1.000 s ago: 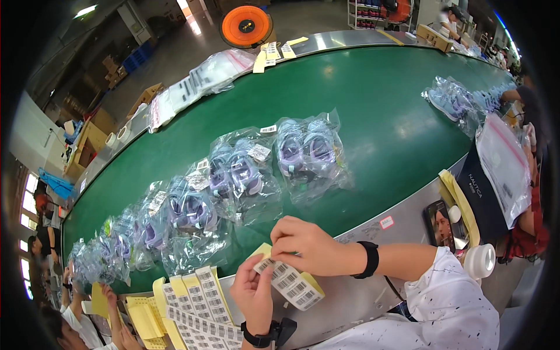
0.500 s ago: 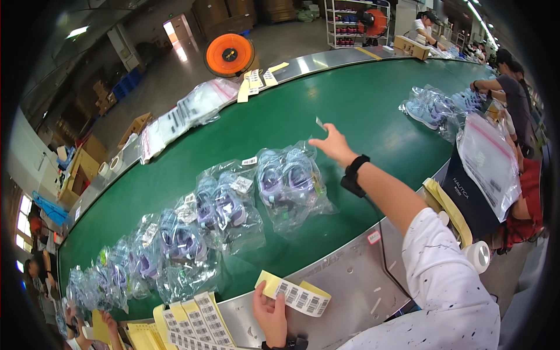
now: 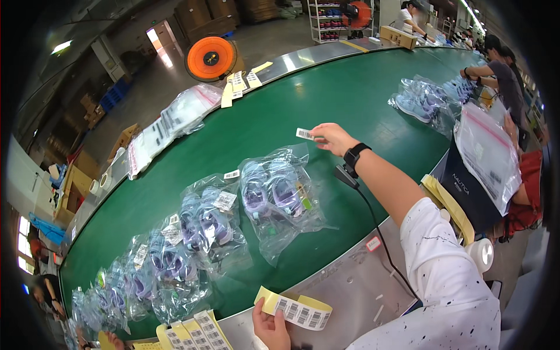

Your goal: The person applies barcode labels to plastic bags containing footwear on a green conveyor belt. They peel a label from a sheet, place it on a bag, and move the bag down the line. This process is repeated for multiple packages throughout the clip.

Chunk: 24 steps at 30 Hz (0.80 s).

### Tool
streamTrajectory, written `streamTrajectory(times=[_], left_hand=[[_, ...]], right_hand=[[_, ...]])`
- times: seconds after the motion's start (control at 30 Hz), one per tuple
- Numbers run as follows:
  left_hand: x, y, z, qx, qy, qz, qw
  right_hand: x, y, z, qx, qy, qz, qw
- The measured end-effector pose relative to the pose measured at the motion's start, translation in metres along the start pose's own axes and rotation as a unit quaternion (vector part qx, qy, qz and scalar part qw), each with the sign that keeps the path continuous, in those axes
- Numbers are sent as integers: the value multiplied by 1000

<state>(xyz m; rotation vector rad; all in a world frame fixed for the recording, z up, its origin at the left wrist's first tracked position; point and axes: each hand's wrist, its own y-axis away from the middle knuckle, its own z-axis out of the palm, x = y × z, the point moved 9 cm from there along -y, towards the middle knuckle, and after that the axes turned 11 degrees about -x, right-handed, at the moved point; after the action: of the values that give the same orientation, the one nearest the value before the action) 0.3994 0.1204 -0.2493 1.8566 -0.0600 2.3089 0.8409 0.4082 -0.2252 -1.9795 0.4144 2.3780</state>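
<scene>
My left hand (image 3: pixel 272 328) pinches a curled yellow-backed strip of barcode labels (image 3: pixel 300 312) at the near metal edge. Farther out, my right hand (image 3: pixel 333 139) is over the green conveyor belt (image 3: pixel 356 96), holding one small white barcode label (image 3: pixel 304 134) between thumb and fingers. Just left of and nearer than that hand lies a clear bag with a pair of light blue and purple shoes (image 3: pixel 274 192). A second bagged pair (image 3: pixel 205 219) sits beside it, with a white label (image 3: pixel 231 174) near its top. More bagged pairs (image 3: pixel 137 280) run down the belt to the left.
Label sheets (image 3: pixel 198 333) lie at the near edge. Across the belt are a stack of plastic bags (image 3: pixel 175 125), yellow label strips (image 3: pixel 239 84) and an orange fan (image 3: pixel 210 58). On the right stand a dark box (image 3: pixel 458 184) and bagged shoes (image 3: pixel 423 99); a co-worker (image 3: pixel 504 73) works beyond.
My right hand has turned, so the label it holds now shows its printed face. The whole view has shifted a little, moving the bagged shoes left in the picture. My left hand keeps its strip.
</scene>
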Motion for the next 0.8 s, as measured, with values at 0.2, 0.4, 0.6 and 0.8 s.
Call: streamTrajectory(times=[0.2, 0.4, 0.6, 0.8], left_hand=[[9, 4, 0, -1, -24, -28, 999], [4, 3, 4, -4, -44, -54, 998], [1, 2, 3, 12, -60, -71, 996], [-2, 5, 2, 10, -43, -42, 998]], right_hand=[[14, -6, 53, -84, 79, 76, 990], [25, -15, 55, -83, 88, 33, 992], [20, 1, 46, -2, 89, 8, 996], [-20, -7, -100, 212, 227, -36, 950]])
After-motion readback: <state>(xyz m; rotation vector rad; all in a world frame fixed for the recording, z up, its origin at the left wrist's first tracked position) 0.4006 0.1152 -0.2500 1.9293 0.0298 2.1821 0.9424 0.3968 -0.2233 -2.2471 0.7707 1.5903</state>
